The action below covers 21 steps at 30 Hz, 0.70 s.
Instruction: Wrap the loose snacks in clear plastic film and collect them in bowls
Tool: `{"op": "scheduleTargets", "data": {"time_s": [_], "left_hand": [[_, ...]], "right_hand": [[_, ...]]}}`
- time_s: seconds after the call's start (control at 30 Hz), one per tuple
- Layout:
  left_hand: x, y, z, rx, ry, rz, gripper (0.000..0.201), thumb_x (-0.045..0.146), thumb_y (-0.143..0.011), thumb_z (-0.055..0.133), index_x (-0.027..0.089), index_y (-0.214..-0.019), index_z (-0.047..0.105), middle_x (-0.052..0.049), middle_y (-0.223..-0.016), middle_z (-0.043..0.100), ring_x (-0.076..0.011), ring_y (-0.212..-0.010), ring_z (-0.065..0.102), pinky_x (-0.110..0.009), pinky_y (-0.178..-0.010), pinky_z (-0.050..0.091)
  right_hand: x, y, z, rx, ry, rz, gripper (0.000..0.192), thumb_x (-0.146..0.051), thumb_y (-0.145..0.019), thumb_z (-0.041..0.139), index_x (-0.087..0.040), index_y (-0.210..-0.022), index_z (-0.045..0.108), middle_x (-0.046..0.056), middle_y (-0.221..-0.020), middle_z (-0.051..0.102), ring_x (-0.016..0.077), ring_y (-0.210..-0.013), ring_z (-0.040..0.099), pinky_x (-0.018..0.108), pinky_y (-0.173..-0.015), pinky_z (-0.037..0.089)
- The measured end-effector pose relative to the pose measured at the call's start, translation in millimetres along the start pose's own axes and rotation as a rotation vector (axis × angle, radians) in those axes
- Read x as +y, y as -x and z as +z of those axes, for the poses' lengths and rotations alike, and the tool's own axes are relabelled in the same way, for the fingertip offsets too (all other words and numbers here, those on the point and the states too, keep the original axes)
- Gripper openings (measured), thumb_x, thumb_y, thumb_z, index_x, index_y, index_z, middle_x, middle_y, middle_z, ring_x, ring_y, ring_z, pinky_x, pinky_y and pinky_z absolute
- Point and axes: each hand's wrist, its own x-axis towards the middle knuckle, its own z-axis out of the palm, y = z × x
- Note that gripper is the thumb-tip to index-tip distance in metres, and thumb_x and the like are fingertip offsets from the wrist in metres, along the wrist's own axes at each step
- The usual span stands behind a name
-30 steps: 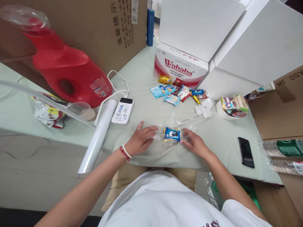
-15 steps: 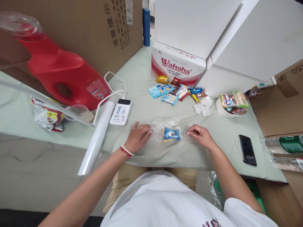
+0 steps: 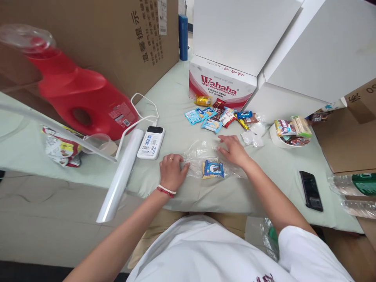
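Near table edge, left hand (image 3: pixel 171 170) pinching plastic wrap (image 3: pixel 202 154), right hand (image 3: pixel 233 149) flat, grip open.

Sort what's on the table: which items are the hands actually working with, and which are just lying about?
In hand:
left hand on the clear plastic bag
right hand on the bag's far edge
blue snack packet inside it

Lying about:
snack pile
white bowl of snacks
power bank
black phone
red jug
plastic roll
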Motion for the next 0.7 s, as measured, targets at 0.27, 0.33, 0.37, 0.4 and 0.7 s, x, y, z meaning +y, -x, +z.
{"op": "scheduleTargets", "data": {"time_s": [0.27,0.33,0.37,0.4,0.7], "left_hand": [[6.0,-13.6,1.8,-0.075,0.003,-0.085,0.039,0.043,-0.087,0.068,0.021,-0.120,0.064,-0.014,-0.111,0.067,-0.0370,-0.110,0.061,-0.051,-0.091,0.047],[8.0,-15.2,0.1,-0.105,-0.007,-0.082,0.024,0.043,-0.088,0.067,0.022,-0.100,0.068,-0.014,-0.108,0.067,-0.0368,-0.109,0.061,-0.051,-0.090,0.047],[9.1,-15.5,-0.4,-0.117,-0.006,-0.088,0.021,0.042,-0.088,0.067,0.022,-0.093,0.068,-0.013,-0.107,0.067,-0.0368,-0.109,0.060,-0.051,-0.090,0.047],[10.2,-15.5,-0.6,-0.125,-0.001,-0.097,0.020,0.042,-0.088,0.067,0.022,-0.087,0.067,-0.013,-0.107,0.066,-0.0369,-0.110,0.060,-0.051,-0.089,0.047],[0.1,-11.3,-4.8,-0.045,0.157,-0.071,0.008,0.025,-0.082,0.066,0.023,-0.075,0.062,-0.010,-0.104,0.067,-0.0313,-0.103,0.061,-0.047,-0.089,0.048]], "right_hand": [[-33.0,-47.1,9.7,-0.356,0.095,0.151,0.020,-0.021,-0.093,0.068,-0.015,-0.111,0.075,0.010,-0.098,0.075,0.0238,-0.097,0.065,0.030,-0.084,0.045],[-34.7,-39.6,-1.6,-0.329,0.063,0.066,0.016,-0.021,-0.096,0.064,-0.017,-0.105,0.076,0.008,-0.095,0.073,0.0197,-0.089,0.065,0.027,-0.080,0.044],[-36.6,-32.9,-7.8,-0.300,0.057,0.008,0.017,-0.021,-0.097,0.061,-0.018,-0.105,0.076,0.008,-0.098,0.072,0.0191,-0.088,0.064,0.027,-0.079,0.043],[-39.4,-24.2,-13.4,-0.270,0.064,-0.053,0.018,-0.022,-0.098,0.059,-0.018,-0.105,0.076,0.009,-0.103,0.070,0.0189,-0.088,0.064,0.027,-0.078,0.043],[-59.5,75.0,0.5,-0.405,0.283,-0.230,0.051,-0.013,-0.098,0.053,-0.035,-0.142,0.062,0.009,-0.115,0.067,0.0203,-0.084,0.060,0.028,-0.062,0.037]]}}
